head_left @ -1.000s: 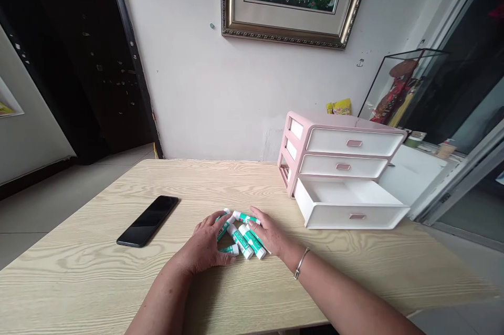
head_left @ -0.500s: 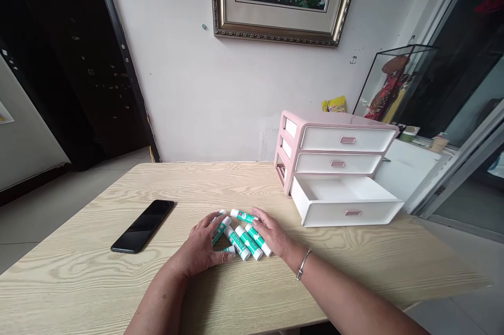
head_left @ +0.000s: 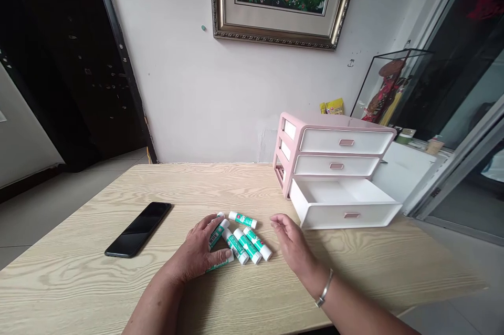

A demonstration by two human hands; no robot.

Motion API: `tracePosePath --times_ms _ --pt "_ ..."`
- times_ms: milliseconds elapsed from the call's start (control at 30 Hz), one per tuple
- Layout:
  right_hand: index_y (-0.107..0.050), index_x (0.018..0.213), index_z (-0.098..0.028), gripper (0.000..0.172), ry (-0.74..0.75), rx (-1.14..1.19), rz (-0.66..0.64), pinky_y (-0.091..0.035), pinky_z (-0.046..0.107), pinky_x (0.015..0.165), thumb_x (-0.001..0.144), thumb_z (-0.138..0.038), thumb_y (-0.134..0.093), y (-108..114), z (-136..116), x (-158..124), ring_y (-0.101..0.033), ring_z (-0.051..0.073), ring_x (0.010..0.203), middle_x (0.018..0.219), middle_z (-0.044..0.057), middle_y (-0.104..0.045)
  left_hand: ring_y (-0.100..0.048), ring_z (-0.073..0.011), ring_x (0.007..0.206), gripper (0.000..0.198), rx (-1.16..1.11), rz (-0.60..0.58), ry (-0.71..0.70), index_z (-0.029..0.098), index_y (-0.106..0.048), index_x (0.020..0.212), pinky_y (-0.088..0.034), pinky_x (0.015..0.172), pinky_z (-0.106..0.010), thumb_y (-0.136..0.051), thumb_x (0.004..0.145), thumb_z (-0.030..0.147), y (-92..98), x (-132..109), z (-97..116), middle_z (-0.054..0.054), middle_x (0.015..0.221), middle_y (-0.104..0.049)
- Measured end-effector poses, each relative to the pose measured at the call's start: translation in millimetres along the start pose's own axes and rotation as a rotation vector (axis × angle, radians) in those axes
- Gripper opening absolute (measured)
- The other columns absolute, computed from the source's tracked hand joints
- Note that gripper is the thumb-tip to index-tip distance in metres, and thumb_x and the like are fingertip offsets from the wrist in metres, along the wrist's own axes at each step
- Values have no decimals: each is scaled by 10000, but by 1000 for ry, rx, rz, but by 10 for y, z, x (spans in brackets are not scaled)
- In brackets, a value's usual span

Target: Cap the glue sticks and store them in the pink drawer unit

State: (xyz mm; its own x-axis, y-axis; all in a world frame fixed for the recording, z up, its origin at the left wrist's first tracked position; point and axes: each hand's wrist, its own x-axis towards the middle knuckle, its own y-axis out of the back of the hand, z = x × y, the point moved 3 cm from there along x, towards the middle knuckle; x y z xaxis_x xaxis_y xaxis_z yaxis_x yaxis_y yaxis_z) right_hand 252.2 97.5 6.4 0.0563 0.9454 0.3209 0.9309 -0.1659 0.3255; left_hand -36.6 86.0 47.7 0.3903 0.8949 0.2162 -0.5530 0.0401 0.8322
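Several green-and-white glue sticks lie in a loose group on the wooden table. My left hand rests at the group's left side, thumb and fingers apart. It partly covers some sticks, including a slanted glue stick beneath its fingers. A single glue stick lies at the back of the group, apart from both hands. My right hand, with a bracelet on its wrist, is to the right of the group. Its fingers are loosely bent, and nothing shows in them.
A pink and white drawer unit stands at the back right, its bottom drawer pulled out towards the front. A black phone lies on the left of the table. Behind the unit is a yellow packet.
My right hand has moved right, away from the glue sticks it was touching. My left hand stays over the left side of the group. The view has shifted slightly.
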Motion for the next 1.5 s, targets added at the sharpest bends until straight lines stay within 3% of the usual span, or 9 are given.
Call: tracePosePath --times_ms 133,267,467,667,833,1200,1367,1500 --pt "-588 1190 -248 383 -34 -42 237 -468 430 975 924 -502 -482 517 108 -219 -586 278 1104 1182 104 -644 -447 -347 1358 744 -32 22 29 218 -457 1457 -396 1116 -510 -542 858 651 33 9 22 -163 1479 -458" --pt "-493 1280 -229 466 -119 -107 445 -425 431 1031 888 -480 -521 965 208 -379 -535 278 1198 1340 123 -546 -475 -328 1344 685 -56 69 37 223 -512 1414 -416 1121 -461 -526 870 639 50 14 19 -139 1454 -493" --pt "-324 1473 -177 733 -205 -223 521 -343 448 1118 835 -492 -496 1305 299 -282 -388 319 1377 1521 160 -369 -494 -301 1336 638 -55 109 46 241 -539 1388 -433 1118 -432 -531 876 621 9 33 -52 -124 1459 -497" --pt "-270 1515 -127 824 -322 -271 486 -340 408 1123 805 -480 -494 1324 312 -10 -412 314 1375 1520 174 -392 -498 -302 1335 638 -51 129 44 210 -534 1398 -443 1106 -437 -530 886 591 -47 50 -156 -131 1455 -501" --pt "-264 1529 -139 800 -350 -319 417 -336 397 1120 816 -419 -495 1281 323 231 -405 293 1385 1525 159 -399 -534 -312 1301 616 -56 140 33 233 -573 1371 -467 1085 -436 -570 862 579 -33 55 -157 -117 1431 -536" --pt "-378 1468 -113 717 -361 -416 380 -410 397 1025 786 -305 -491 1302 414 863 -522 310 1261 1367 181 -555 -519 -316 1314 605 -34 109 37 254 -564 1384 -451 1097 -448 -557 871 575 -55 65 -182 -114 1439 -528" --pt "-374 1476 -138 749 -338 -434 403 -451 384 965 764 -315 -524 1295 575 963 -571 302 1189 1324 166 -587 -517 -308 1312 591 -71 124 12 272 -565 1381 -446 1103 -438 -581 865 558 -84 72 -247 -97 1430 -535" --pt "-400 1457 -144 736 -282 -447 445 -476 372 919 754 -310 -540 1296 632 888 -617 287 1109 1282 162 -612 -526 -298 1300 569 -124 136 16 278 -552 1387 -441 1099 -448 -551 889 551 -160 122 -362 -103 1440 -524"
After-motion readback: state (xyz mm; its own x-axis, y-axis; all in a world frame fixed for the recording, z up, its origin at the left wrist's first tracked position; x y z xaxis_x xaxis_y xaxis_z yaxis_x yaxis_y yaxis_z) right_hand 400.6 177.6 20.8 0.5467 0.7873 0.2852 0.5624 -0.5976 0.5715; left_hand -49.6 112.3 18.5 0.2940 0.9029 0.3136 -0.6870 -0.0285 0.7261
